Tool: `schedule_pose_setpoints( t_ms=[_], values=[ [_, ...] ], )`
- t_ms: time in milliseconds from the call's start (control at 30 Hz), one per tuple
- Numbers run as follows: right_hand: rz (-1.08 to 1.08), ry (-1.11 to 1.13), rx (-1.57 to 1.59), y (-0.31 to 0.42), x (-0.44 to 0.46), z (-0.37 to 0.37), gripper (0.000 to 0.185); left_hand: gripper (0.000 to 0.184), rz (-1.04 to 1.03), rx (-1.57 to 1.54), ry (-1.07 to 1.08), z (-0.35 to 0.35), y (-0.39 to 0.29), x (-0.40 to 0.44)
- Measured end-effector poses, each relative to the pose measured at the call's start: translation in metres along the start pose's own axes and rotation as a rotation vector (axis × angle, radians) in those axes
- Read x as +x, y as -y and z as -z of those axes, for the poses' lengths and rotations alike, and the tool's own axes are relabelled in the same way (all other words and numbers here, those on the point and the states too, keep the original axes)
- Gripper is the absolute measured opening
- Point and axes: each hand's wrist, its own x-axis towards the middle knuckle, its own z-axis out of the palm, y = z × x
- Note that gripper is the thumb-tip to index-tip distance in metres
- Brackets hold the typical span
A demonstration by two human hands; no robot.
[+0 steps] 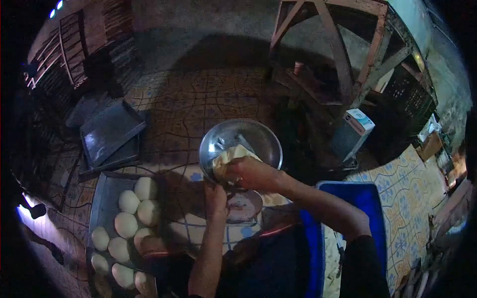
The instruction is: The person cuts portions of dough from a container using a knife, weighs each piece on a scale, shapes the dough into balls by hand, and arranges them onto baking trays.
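A shiny metal bowl [271,136] rests on the tiled floor in front of me. Pale, folded, soft stuff that looks like dough [233,153] lies in its near part, and a strip of similar colour shows past the near right rim. My right hand [246,171] reaches across with curled fingers closed on this dough. At the near left rim, my left hand [217,197] has its fingers bent against the bowl; its fingertips are partly hidden. Just below the bowl, a round, flat, pinkish-brown surface [244,206] shows between my forearms.
On my left, a metal tray [107,191] carries several round dough balls [126,224]. Behind it lie stacked dark trays [112,131]. A blue bin [350,187] with pale contents stands at my right. Further back are a box [353,131] and a wooden frame [343,54].
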Motion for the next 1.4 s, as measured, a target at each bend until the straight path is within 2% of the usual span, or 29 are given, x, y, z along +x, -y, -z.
schedule_pose_setpoints(
  t_ms=[33, 133, 167, 233, 300, 367, 400, 467, 500, 533, 600, 700, 733, 800, 833, 933, 1000, 1100, 1133, 1167, 1200, 1267, 1300, 1333, 1367, 1400],
  values=[
    [0.009, 0.056, -0.059, -0.01, 0.008, -0.005, 0.042, 0.059, -0.055, -0.01, 0.019, -0.003, 0.032, 0.027],
    [-0.151, -0.046, -0.284, -0.012, 0.017, -0.035, 0.036, 0.053, -0.222, -0.031, -0.105, -0.014, 0.075, 0.065],
    [-0.069, -0.053, -0.427, 0.0, 0.017, -0.025, 0.03, 0.051, -0.273, -0.045, -0.159, -0.016, 0.078, 0.063],
    [-0.207, -0.154, -0.201, -0.03, 0.036, -0.066, 0.029, 0.048, -0.373, -0.081, -0.252, -0.024, 0.073, 0.062],
    [-0.537, -0.175, 0.276, -0.005, 0.031, -0.017, 0.026, 0.043, -0.367, -0.075, -0.28, -0.032, 0.055, 0.058],
    [-0.689, -0.556, 0.604, 0.004, 0.023, -0.004, 0.024, 0.039, -0.257, -0.034, -0.287, -0.034, 0.031, 0.047],
    [-0.751, -0.745, 0.766, 0.005, 0.02, 0.001, 0.023, 0.039, -0.272, 0.06, -0.344, -0.03, 0.048, 0.061],
    [-0.795, -0.783, 1.337, -0.03, 0.015, 0.009, 0.021, 0.039, -0.31, 0.226, -0.464, -0.028, 0.093, 0.11],
    [-0.8, -0.781, 1.622, -0.044, 0.015, 0.014, 0.02, 0.036, -0.291, 0.133, -0.46, -0.036, 0.057, 0.08],
    [-0.762, -0.914, 1.759, -0.029, 0.011, 0.034, 0.017, 0.033, -0.272, 0.039, -0.458, -0.043, 0.02, 0.049],
    [-0.54, -0.846, 2.009, -0.035, -0.012, 0.054, 0.013, 0.034, -0.277, -0.033, -0.432, -0.03, 0.097, 0.114],
    [-0.378, -1.139, 1.932, -0.002, -0.028, 0.094, 0.012, 0.037, -0.563, -0.245, -0.125, -0.032, 0.045, 0.068],
    [-0.266, -1.173, 1.923, -0.006, -0.03, 0.099, 0.011, 0.041, -0.57, -0.357, -0.04, -0.031, 0.058, 0.079],
    [-0.051, -1.234, 1.9, -0.018, -0.033, 0.107, 0.01, 0.051, -0.51, -0.357, 0.024, -0.023, 0.048, 0.061],
    [0.062, -1.116, 2.009, -0.035, -0.035, 0.104, 0.014, 0.056, -0.462, -0.336, 0.047, -0.016, 0.039, 0.045],
    [-0.004, -1.132, 1.944, 0.007, -0.065, 0.097, 0.022, 0.074, -0.227, -0.425, 0.183, 0.013, 0.007, -0.032],
    [-0.064, -1.018, 2.011, 0.053, -0.08, 0.065, 0.033, 0.068, 0.071, -0.643, 0.327, 0.029, -0.016, -0.093],
    [-0.226, -0.733, 1.92, 0.099, -0.11, -0.007, 0.037, 0.06, 0.483, -1.268, 0.721, 0.03, -0.006, -0.141],
    [-0.344, -0.647, 1.901, 0.117, -0.113, -0.01, 0.037, 0.057, 0.404, -1.187, 0.586, 0.036, 0.019, -0.146],
    [-0.463, -0.636, 1.661, 0.109, -0.132, -0.024, 0.034, 0.058, 0.383, -1.09, 0.462, 0.044, 0.045, -0.144],
    [-0.555, -0.637, 1.344, 0.105, -0.154, -0.04, 0.042, 0.059, 0.368, -0.982, 0.329, 0.056, 0.064, -0.151],
    [-0.716, -0.694, 1.182, 0.114, -0.173, -0.069, 0.054, 0.061, 0.28, -0.639, 0.288, 0.057, 0.071, -0.165],
    [-0.762, -0.679, 1.221, 0.133, -0.176, -0.094, 0.058, 0.061, 0.259, -0.463, 0.286, 0.056, 0.079, -0.174],
    [-0.799, -0.69, 1.247, 0.148, -0.173, -0.119, 0.061, 0.062, 0.238, -0.409, 0.313, 0.055, 0.086, -0.171],
    [-0.809, -0.837, 1.196, 0.144, -0.173, -0.138, 0.055, 0.063, 0.216, -0.354, 0.339, 0.054, 0.093, -0.167],
    [-0.927, -0.858, 1.198, 0.143, -0.17, -0.133, 0.051, 0.065, 0.218, -0.426, 0.361, 0.059, 0.101, -0.157]
  ],
)
